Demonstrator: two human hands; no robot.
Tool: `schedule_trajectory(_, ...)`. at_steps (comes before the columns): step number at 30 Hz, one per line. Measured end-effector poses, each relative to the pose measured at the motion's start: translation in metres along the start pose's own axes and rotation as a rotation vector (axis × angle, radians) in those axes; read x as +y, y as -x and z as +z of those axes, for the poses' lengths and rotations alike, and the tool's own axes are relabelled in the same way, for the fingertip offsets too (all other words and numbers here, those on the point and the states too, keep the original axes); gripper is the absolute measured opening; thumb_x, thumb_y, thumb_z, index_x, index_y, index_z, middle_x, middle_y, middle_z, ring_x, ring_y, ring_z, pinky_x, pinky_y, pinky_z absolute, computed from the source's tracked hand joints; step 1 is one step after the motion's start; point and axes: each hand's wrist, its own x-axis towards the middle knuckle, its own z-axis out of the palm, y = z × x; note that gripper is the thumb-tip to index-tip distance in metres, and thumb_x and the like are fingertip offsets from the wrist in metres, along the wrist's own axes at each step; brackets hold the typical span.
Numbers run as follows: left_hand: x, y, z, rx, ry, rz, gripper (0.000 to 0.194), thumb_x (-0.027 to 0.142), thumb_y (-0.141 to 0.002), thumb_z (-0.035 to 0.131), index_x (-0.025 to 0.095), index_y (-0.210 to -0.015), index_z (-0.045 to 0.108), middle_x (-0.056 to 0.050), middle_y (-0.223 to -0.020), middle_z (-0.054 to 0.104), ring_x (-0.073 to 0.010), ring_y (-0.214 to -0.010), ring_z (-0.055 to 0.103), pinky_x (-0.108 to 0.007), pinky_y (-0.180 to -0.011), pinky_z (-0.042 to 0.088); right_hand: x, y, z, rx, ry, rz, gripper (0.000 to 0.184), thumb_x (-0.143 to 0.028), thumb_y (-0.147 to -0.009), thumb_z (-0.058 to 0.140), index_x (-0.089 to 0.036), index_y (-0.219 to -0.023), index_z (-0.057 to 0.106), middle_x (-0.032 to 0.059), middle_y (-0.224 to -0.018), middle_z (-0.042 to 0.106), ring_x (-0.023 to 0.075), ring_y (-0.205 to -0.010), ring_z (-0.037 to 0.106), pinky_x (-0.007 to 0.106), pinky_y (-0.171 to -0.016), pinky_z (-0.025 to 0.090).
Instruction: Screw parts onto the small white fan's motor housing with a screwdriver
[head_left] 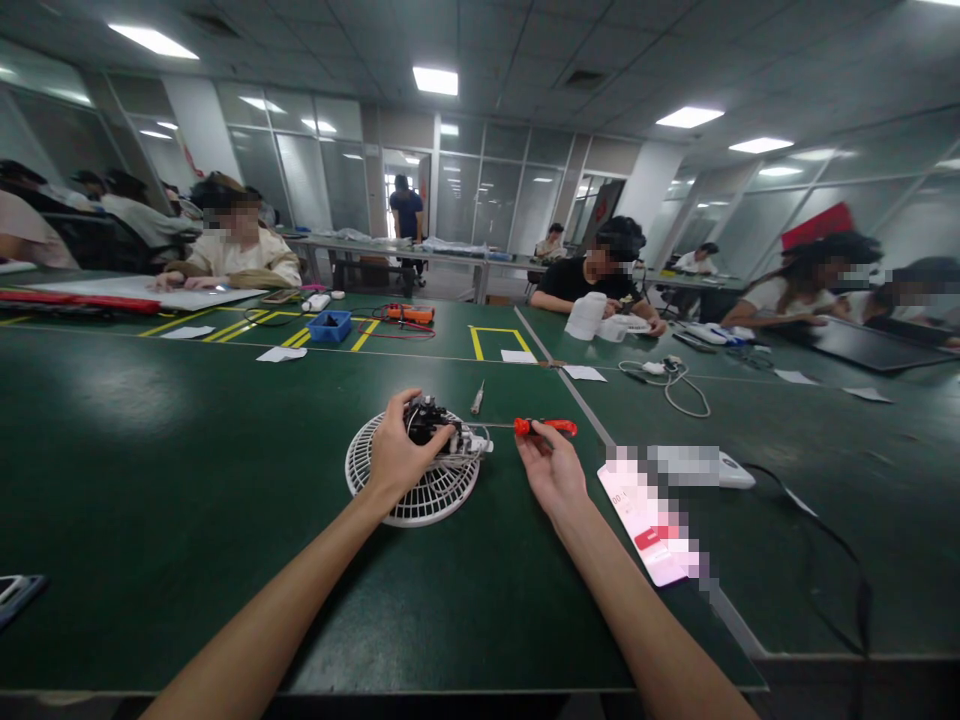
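A round white fan grille (424,508) lies on the green table, with a black motor assembly (426,422) and wires on top of it. My left hand (401,450) is wrapped round the motor from the left side, thumb towards me. To the right, my right hand (551,460) grips the red handle of a screwdriver (564,427). Its shaft points left at the motor's side; whether the tip touches a screw is too small to tell. Just behind the grille lies a small slim tool with a pale handle (478,398).
A lit phone (649,530) and a white device (701,467) with a black cable lie right of my right hand. Further back are a blue bin (330,326), an orange meter (411,314), paper slips (281,354) and a coiled white cable (675,385). Several people sit around the tables.
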Motion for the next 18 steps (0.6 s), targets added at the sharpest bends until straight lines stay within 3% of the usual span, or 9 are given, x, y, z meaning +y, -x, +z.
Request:
schedule_trajectory(3,-0.0003,-0.0001,0.0001,-0.006,0.0,-0.001,0.064,0.045,-0.075,0.082,0.023,-0.129,0.055,-0.011,-0.126,0.068,-0.0294,-0.114,0.067,-0.051,-0.102,0.053,0.001,0.0005,-0.0002,-0.002,-0.023,0.015,0.02,-0.007,-0.084,0.075,-0.02,-0.078,0.06,-0.0014,-0.072,0.069,0.0099,-0.067,0.069,0.022,-0.071,0.064)
schedule_trajectory(8,-0.0002,0.0,0.0,-0.006,-0.003,-0.007,0.065,0.045,-0.075,0.083,0.023,-0.13,0.055,-0.011,-0.126,0.067,-0.029,-0.114,0.067,-0.05,-0.103,0.053,0.0025,-0.0009,-0.0019,-0.002,0.006,0.012,0.018,-0.014,-0.083,0.08,-0.02,-0.083,0.063,-0.0022,-0.069,0.068,0.0099,-0.059,0.066,0.019,-0.06,0.061)
schedule_trajectory(14,-0.001,-0.0006,0.0005,-0.005,-0.008,-0.016,0.067,0.043,-0.074,0.084,0.023,-0.13,0.055,-0.011,-0.125,0.068,-0.0286,-0.114,0.067,-0.049,-0.103,0.053,-0.0008,-0.0023,0.0004,-0.01,-0.039,0.005,0.019,0.0,-0.083,0.072,-0.016,-0.077,0.063,0.0013,-0.072,0.071,0.0112,-0.07,0.072,0.022,-0.075,0.065)
schedule_trajectory(18,-0.001,-0.0005,0.0004,-0.005,-0.012,-0.016,0.066,0.043,-0.074,0.084,0.023,-0.13,0.055,-0.011,-0.125,0.068,-0.0287,-0.114,0.067,-0.048,-0.102,0.053,-0.001,0.0002,0.0015,-0.021,-0.012,0.034,0.018,-0.012,-0.086,0.076,-0.018,-0.076,0.062,0.0015,-0.072,0.072,0.0123,-0.07,0.072,0.023,-0.073,0.066)
